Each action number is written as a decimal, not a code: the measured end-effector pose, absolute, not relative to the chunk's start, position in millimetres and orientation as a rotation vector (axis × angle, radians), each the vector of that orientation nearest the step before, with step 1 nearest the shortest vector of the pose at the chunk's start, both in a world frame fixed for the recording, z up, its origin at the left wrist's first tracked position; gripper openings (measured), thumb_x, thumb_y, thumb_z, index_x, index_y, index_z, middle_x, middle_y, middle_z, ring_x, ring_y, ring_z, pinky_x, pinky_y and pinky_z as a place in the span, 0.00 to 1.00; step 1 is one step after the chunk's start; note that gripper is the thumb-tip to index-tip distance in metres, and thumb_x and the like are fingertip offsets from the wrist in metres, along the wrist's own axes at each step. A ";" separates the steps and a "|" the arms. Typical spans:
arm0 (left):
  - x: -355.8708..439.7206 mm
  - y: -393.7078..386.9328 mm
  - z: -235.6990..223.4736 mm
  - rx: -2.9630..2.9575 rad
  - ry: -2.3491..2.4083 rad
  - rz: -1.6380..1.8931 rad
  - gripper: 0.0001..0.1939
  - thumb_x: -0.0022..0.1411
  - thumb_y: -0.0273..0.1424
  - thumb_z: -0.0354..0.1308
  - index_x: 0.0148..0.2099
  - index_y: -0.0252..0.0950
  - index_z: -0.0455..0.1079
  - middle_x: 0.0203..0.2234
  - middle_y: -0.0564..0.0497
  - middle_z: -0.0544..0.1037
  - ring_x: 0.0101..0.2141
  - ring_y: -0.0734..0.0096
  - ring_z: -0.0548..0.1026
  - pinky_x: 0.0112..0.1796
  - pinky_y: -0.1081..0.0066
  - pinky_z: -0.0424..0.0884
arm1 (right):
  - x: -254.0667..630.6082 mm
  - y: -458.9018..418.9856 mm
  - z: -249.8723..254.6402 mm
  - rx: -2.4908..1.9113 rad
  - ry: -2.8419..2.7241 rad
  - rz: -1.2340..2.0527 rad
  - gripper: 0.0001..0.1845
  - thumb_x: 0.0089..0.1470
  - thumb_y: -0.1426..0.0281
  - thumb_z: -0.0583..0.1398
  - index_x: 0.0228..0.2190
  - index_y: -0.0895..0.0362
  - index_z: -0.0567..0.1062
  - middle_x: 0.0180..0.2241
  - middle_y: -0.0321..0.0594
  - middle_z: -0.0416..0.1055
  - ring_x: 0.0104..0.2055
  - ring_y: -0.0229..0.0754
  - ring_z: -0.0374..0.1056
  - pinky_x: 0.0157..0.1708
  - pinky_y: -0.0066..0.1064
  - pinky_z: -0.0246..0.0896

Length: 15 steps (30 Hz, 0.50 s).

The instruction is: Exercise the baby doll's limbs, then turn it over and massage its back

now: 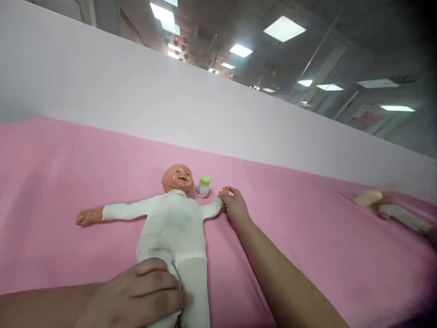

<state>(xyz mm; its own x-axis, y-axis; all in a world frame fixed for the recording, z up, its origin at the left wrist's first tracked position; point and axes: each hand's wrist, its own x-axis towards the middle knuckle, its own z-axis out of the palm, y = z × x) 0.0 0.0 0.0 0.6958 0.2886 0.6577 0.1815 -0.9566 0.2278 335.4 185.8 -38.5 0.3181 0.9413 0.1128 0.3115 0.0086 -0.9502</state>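
Capped bottle (202, 188) nearby, right fingers (235, 191) grasp the doll's (177, 223) hand (225, 190); left fingers' (157, 281) grip unclear.

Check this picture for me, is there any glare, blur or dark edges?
In the head view, ceiling lights glare white; the head view's left hand looks smeared, the doll clearer; at the head view's far right, things on the pink sheet blur, and the corners there darken to black.

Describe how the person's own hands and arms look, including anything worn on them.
The left hand and right hand are both ungloved. The left forearm and right forearm are bare as far as they show: no sleeve, watch or bracelet is visible. The left fingertips are blurred, so finer details there cannot be made out.
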 end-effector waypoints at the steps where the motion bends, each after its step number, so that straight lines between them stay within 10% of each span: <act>1: 2.8 1.1 1.9 2.741 0.411 1.126 0.15 0.78 0.37 0.53 0.58 0.35 0.75 0.41 0.48 0.84 0.46 0.70 0.82 0.52 0.74 0.78 | 335.5 187.2 -39.1 -1.528 -1.199 0.744 0.28 0.52 0.59 0.68 0.52 0.54 0.73 0.34 0.39 0.80 0.29 0.45 0.76 0.28 0.33 0.70; 9: 12.5 6.1 7.8 2.886 0.316 1.385 0.09 0.74 0.28 0.58 0.47 0.41 0.80 0.45 0.50 0.85 0.49 0.63 0.81 0.58 0.61 0.76 | 330.9 183.1 -33.1 -1.508 -1.219 0.729 0.27 0.55 0.58 0.67 0.53 0.54 0.72 0.35 0.41 0.81 0.33 0.48 0.78 0.34 0.39 0.74; 15: 0.3 22.4 -3.9 2.942 0.398 1.404 0.13 0.67 0.29 0.60 0.53 0.37 0.77 0.57 0.37 0.77 0.60 0.47 0.72 0.58 0.47 0.74 | 302.4 154.3 -18.9 -1.211 -1.419 0.457 0.29 0.63 0.59 0.63 0.61 0.52 0.67 0.58 0.49 0.75 0.54 0.50 0.76 0.51 0.43 0.74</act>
